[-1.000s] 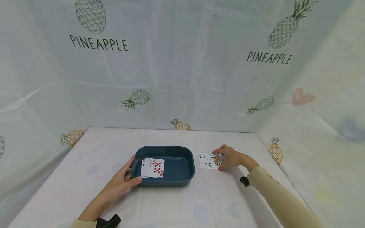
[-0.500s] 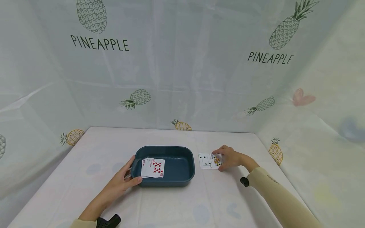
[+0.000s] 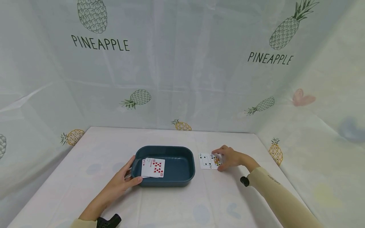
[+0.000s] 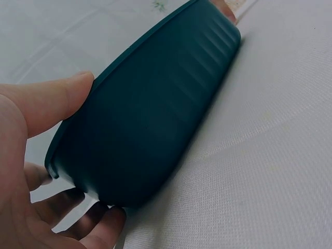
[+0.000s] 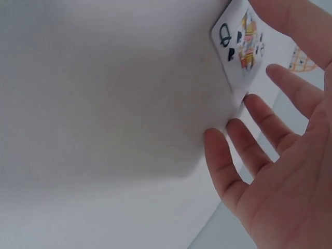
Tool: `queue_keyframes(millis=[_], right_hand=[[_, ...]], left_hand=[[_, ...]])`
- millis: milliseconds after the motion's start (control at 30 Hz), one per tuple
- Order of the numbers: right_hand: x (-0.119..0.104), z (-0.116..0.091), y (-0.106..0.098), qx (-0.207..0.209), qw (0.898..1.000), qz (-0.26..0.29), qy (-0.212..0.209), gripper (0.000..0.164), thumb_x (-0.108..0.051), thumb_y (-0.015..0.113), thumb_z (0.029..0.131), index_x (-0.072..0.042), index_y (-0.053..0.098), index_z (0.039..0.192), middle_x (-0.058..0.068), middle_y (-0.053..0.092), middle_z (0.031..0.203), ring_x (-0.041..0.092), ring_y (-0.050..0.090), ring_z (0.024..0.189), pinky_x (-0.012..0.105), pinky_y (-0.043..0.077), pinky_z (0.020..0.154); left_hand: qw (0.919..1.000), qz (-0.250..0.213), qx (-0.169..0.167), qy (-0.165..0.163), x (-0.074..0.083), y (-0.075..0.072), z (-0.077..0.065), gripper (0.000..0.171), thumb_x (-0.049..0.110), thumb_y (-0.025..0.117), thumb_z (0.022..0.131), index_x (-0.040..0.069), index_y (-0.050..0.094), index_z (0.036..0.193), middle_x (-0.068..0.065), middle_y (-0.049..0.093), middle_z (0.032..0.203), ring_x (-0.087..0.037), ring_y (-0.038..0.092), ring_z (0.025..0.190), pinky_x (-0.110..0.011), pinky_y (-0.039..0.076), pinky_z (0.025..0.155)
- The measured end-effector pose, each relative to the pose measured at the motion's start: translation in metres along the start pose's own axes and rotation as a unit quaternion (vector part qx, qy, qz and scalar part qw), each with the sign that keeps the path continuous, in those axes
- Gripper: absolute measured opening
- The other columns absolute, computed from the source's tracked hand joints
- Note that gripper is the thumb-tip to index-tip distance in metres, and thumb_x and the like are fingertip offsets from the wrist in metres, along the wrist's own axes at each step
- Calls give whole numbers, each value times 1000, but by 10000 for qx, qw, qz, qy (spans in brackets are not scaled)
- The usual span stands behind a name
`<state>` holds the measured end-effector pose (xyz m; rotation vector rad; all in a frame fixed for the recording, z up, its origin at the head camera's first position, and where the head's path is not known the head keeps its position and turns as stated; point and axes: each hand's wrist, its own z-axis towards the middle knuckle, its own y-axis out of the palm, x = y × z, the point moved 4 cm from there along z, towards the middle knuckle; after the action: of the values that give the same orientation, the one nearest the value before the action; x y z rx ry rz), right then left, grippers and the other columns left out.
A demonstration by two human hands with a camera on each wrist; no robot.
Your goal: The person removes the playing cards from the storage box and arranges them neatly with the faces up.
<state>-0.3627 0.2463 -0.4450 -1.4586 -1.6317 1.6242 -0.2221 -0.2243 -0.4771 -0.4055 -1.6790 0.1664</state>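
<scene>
The left hand (image 3: 121, 182) grips the blue tray (image 3: 179, 167) (cards (image 3: 152, 167) inside); the right hand (image 3: 231, 158), fingers apart, apparently touches the queen card (image 3: 216, 161).

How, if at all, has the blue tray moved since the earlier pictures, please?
No: in the head view, the blue tray sits in the same place against the orange pineapple print.
</scene>
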Motion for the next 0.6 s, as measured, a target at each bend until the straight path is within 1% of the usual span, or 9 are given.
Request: queue_keyframes(millis=[100, 200, 267, 333, 467, 600], right_hand=[[-5, 0, -3, 114, 9997, -123, -157, 79, -33, 90, 83, -18, 57, 153, 13, 51, 140, 36, 47, 130, 66, 46, 106], [-15, 2, -7, 361, 9987, -206, -280, 74, -31, 87, 88, -13, 57, 153, 17, 51, 142, 40, 48, 131, 66, 46, 109], [-25, 2, -12, 541, 9976, -135, -406, 71, -28, 85, 91, -10, 56, 153, 20, 51, 144, 43, 49, 132, 67, 46, 109], [-37, 3, -17, 684, 9965, 35, -485, 69, -26, 84, 93, -10, 55, 154, 21, 51, 145, 43, 49, 134, 65, 46, 110], [-63, 3, -26, 813, 9934, 213, -785, 70, -25, 83, 93, -10, 54, 155, 21, 51, 147, 42, 50, 134, 63, 49, 108], [-81, 4, -28, 895, 9908, 192, -992, 73, -27, 83, 93, -9, 52, 156, 20, 52, 146, 38, 51, 132, 60, 50, 105]], left_hand=[[10000, -11, -48, 72, 0, 0, -1, 103, 40, 77, 99, 26, 7, 173, -26, 13, 175, -50, 36, 153, -53, 44, 117], [9998, -12, -95, 172, 1, 0, -1, 103, 37, 76, 100, 25, 6, 173, -28, 14, 174, -50, 37, 152, -53, 46, 116], [9998, -18, -89, 174, 1, 0, -1, 102, 37, 76, 100, 26, 7, 173, -27, 16, 174, -49, 38, 152, -52, 46, 116], [9998, -4, -88, 189, 1, 0, -1, 102, 37, 76, 100, 26, 6, 173, -28, 17, 173, -50, 39, 152, -52, 46, 116], [9998, -45, -82, 170, 0, -1, -1, 102, 37, 76, 100, 27, 6, 173, -28, 18, 173, -49, 39, 151, -53, 47, 115], [9999, -85, -78, 118, -1, 0, -1, 102, 38, 76, 100, 27, 6, 173, -28, 18, 173, -50, 38, 152, -54, 46, 116]])
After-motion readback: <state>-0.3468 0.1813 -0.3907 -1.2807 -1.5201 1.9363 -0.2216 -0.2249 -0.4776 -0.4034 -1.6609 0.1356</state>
